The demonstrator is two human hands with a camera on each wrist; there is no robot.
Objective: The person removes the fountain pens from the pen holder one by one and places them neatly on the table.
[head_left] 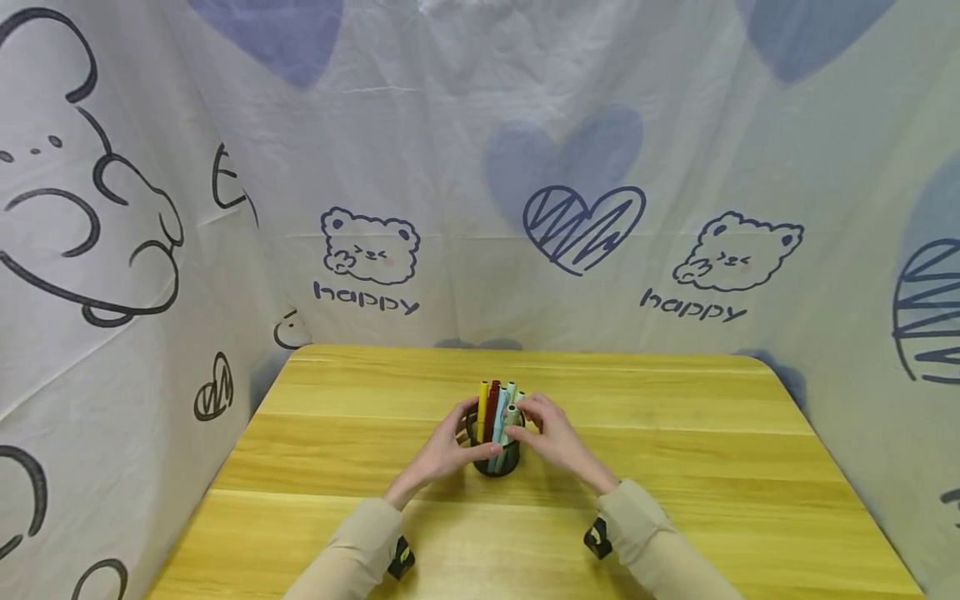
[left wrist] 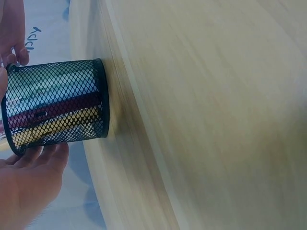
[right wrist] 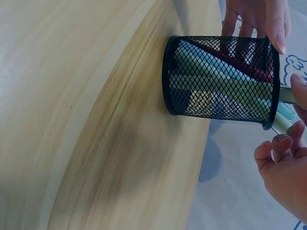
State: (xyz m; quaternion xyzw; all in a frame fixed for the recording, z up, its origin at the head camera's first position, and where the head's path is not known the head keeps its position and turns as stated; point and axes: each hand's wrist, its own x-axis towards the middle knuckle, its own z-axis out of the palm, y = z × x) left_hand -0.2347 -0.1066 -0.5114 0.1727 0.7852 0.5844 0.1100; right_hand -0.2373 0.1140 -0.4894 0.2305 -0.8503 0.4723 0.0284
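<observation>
Black wire mesh forms the round pen cup (head_left: 496, 457) that stands upright near the middle of the yellow wooden bench (head_left: 675, 467), straight ahead of the person and between the two hands. Its long axis runs vertically, and so do the coloured markers (head_left: 498, 410) inside it: a yellow one, a dark red one and several pale blue-green ones, their tops rising above the rim.

The left hand (head_left: 447, 447) cups the cup's left side. In the left wrist view its fingers (left wrist: 36, 160) lie almost straight along the mesh wall, touching or just beside it, while the thumb reaches toward the rim; it braces more than it grips.

The right hand (head_left: 551, 435) sits at the right side, higher up, level with the marker tops. Its fingertips (head_left: 522, 406) close on a pale blue-green marker (right wrist: 286, 96) that sticks out past the rim, thumb on one side and forefinger on the other, as the right wrist view shows, though how firm the pinch is cannot be told.

So the hands stand close together with only the cup between them, and the right one is nearer the markers' free ends. Any lift of that marker would have to follow its upright axis, away from the bench.

White cloth printed with bears and hearts (head_left: 585, 218) hangs behind and on both sides.
</observation>
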